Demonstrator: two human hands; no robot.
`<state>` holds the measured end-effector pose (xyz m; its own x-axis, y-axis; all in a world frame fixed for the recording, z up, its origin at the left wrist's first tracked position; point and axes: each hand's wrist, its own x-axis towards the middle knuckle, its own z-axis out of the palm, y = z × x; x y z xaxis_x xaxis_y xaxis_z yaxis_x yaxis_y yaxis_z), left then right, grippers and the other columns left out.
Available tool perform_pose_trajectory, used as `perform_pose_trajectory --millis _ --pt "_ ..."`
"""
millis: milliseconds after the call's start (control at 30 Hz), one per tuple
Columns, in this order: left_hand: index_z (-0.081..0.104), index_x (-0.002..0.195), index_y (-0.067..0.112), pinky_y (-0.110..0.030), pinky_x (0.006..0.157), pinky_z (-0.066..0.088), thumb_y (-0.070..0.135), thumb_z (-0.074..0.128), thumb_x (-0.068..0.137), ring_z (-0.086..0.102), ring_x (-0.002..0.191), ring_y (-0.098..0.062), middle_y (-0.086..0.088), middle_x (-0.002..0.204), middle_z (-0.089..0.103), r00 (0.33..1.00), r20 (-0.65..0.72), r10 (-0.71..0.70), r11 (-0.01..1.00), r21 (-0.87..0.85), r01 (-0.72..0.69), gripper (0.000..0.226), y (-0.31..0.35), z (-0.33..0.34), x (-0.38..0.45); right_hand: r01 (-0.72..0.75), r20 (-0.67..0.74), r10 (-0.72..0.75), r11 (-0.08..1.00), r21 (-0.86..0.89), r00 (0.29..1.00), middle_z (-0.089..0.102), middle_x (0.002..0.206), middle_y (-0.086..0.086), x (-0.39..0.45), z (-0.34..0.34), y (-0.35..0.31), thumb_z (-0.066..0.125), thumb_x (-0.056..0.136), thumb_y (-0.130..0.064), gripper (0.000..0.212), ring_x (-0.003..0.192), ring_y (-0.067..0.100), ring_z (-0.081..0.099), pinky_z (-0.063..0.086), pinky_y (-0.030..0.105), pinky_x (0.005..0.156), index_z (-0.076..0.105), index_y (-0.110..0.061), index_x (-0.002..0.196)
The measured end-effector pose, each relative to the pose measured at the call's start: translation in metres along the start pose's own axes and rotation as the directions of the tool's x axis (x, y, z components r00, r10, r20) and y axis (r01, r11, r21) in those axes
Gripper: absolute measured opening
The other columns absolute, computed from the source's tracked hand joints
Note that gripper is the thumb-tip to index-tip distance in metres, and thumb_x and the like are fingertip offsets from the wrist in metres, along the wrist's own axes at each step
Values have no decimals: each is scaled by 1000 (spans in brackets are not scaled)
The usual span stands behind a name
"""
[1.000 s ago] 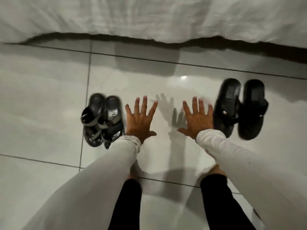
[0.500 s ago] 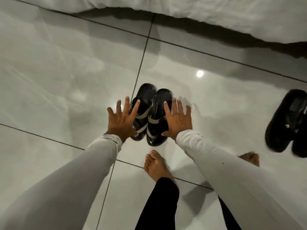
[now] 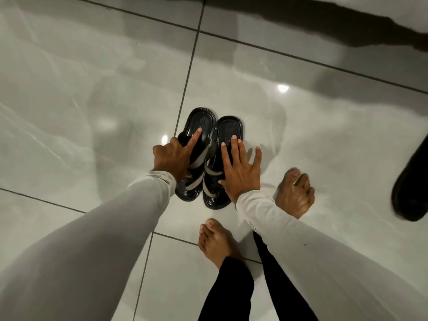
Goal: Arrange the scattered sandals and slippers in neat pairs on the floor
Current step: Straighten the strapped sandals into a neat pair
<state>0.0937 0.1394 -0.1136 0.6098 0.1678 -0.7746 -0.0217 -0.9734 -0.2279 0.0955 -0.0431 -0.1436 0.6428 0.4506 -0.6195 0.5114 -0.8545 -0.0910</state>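
Observation:
Two black sandals with grey straps lie side by side on the glossy tiled floor, heels pointing away from me. My left hand (image 3: 172, 158) grips the outer edge of the left sandal (image 3: 201, 119), fingers curled and index finger stretched along its footbed. My right hand (image 3: 238, 172) lies flat on the right sandal (image 3: 229, 127), fingers spread, thumb by the straps. The two sandals touch along their inner edges. A black slipper (image 3: 412, 193) of another pair shows partly at the right edge.
My bare feet stand just behind the sandals, the left foot (image 3: 215, 242) and the right foot (image 3: 295, 195). White bedding (image 3: 382, 8) hangs at the top right with a dark gap below it. Grey floor tiles (image 3: 92, 100) spread to the left.
My view shifted left onto the strapped sandals. Both hands came down from beside the pair onto them; the left hand curled around its sandal. The black slippers slid to the right edge.

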Motion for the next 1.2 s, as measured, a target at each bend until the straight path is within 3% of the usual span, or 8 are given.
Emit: perform_pose_trajectory --millis 333,633,767,867,1200 --pt "-17 157 40 -34 64 41 68 75 71 50 68 -21 -13 109 60 998 -58 -2 999 -37 0 129 20 -70 61 -81 -39 80 997 -8 996 -4 169 18 53 -49 60 65 89 -47 102 157 34 4 7 68 119 1 -16 162" --pt "-16 158 39 -39 72 47 66 77 72 56 77 -25 -16 110 60 996 -82 24 999 -19 -26 129 22 -115 95 -108 -47 109 994 27 993 -5 168 20 86 -78 87 68 85 -52 110 157 35 3 6 67 120 -1 -14 162" --pt "-14 159 38 -38 69 43 67 77 70 51 72 -24 -15 108 61 995 -96 14 1000 -7 -15 130 22 -119 98 -109 -40 111 993 42 993 -3 168 21 90 -85 89 71 84 -51 111 156 37 5 8 67 121 2 -13 161" --pt "-13 159 39 -38 68 42 66 77 70 60 77 -25 -15 111 60 994 -108 6 1000 -10 -7 129 21 -116 95 -115 -41 116 992 43 992 -2 168 21 90 -87 88 70 85 -49 108 156 36 6 8 66 121 2 -13 161" --pt "-11 160 37 -37 71 44 65 72 77 64 86 -25 -14 122 53 992 -122 24 1000 -5 -24 120 17 -101 85 -125 -49 126 992 35 991 -3 168 20 89 -84 87 67 89 -46 103 156 35 6 9 65 121 0 -15 162"
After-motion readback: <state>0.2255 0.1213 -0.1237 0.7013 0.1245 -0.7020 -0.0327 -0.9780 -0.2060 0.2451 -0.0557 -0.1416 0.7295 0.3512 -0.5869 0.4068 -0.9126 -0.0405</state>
